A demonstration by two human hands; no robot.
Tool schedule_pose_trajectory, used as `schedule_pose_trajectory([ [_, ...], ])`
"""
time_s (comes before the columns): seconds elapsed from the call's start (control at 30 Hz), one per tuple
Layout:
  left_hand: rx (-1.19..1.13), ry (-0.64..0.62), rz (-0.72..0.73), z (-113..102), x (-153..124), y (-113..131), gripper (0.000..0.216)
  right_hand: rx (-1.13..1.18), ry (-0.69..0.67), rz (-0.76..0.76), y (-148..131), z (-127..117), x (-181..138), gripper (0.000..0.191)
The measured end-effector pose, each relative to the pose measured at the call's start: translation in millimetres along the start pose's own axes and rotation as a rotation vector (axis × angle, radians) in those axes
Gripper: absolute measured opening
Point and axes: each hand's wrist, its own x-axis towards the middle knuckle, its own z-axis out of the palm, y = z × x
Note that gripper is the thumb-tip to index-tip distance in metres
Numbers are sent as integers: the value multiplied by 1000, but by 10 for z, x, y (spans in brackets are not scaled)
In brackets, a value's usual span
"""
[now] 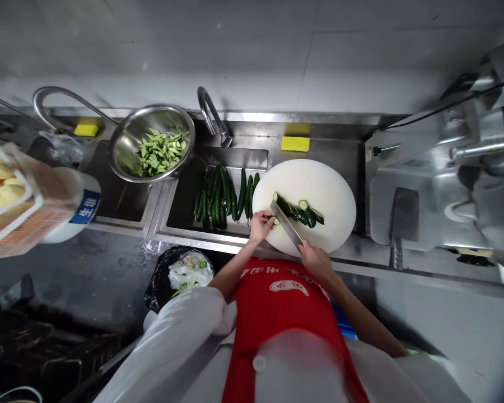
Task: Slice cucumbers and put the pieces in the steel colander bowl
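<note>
Your right hand (315,261) grips a long steel-bladed knife (287,225) by dark-green cucumber lengths (293,212) on a round white board (335,193); curl your left hand (261,226), pinching a small green cucumber piece (276,222), clear.

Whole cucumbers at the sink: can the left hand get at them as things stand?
Probably yes: the left hand is close beside the whole cucumbers, with nothing visible blocking between, though it seems busy with a cut piece.

Right fingers (303,245) grip a knife (287,225) beside cut cucumber pieces (299,214)
</note>
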Motion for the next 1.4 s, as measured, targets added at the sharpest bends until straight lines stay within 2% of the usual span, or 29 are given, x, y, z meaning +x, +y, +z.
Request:
schedule_pose_trajectory([
  [0.07,89,100,63,130,-137,-4,21,-58,7,-45,-6,23,1,34],
  [0.17,275,147,213,122,-229,13,14,-126,0,-72,20,75,-3,36],
  [0.3,398,-1,455,12,-239,10,16,-169,-58,-70,31,78,-27,36],
  [0.4,476,-90,539,-5,-212,6,20,-166,-70,-97,-6,33,-111,38],
  [0.6,515,-146,565,-30,-171,11,24,-78,-190,-47,-169,-54,-203,46],
  [0.73,486,-164,581,-58,-155,-5,24,-73,-165,-50,-214,-77,-199,51],
  [0.9,451,-173,588,-66,-139,-54,24,-87,-171,-35,-236,-90,-211,38],
  [1.0,433,-167,585,-65,-136,-84,24,-82,-143,-40,-259,-99,-205,42],
  [1.07,429,-157,576,-67,-136,-96,24,-60,-177,-35,-274,-101,-195,46],
  [1.17,421,-164,558,-76,-138,-111,25,-70,-227,-23,-291,-104,-178,41],
  [1.3,407,-167,537,-81,-142,-144,24,-83,-177,-24,-304,-120,-194,43],
  [1.4,390,-163,525,-71,-149,-165,24,-51,-198,-23,-314,-139,-216,44],
])
